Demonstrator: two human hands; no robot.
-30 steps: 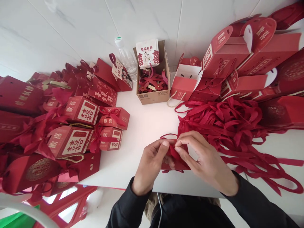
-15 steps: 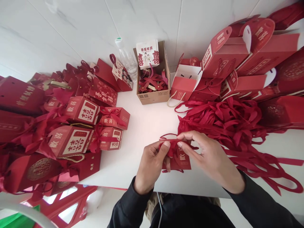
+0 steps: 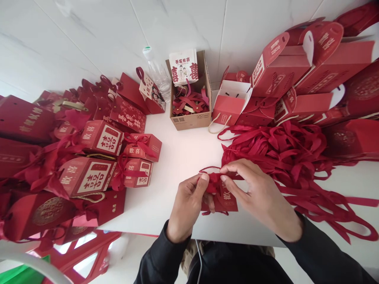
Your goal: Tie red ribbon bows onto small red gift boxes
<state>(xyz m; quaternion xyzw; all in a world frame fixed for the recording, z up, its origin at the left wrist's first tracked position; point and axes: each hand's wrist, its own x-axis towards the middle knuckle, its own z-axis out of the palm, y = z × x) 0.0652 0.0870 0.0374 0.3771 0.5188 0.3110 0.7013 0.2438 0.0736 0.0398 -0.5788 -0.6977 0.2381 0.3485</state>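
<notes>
In front of me near the table's front edge lies a small red gift box (image 3: 229, 203) with pale lettering and a dark red cord handle. Over its top runs a red ribbon (image 3: 212, 184). My left hand (image 3: 189, 205) pinches this ribbon between thumb and fingers, one fingertip showing below it against the box. From the right, my right hand (image 3: 257, 193) pinches the ribbon between thumb and forefinger at the box's upper edge. Part of the box is hidden behind both hands. Beyond my right hand spreads a heap of loose red ribbons (image 3: 281, 150).
Finished-looking red boxes with bows (image 3: 97, 173) crowd the left side. At the back stand a clear bottle (image 3: 158, 75) and a cardboard box (image 3: 191, 121) holding ribbon pieces and printed cards. Larger red boxes (image 3: 281, 71) are stacked at the back right.
Both hands stay at the gift box with only slight shifts. The ribbon between them looks a little more spread, and my right hand has moved slightly left.
</notes>
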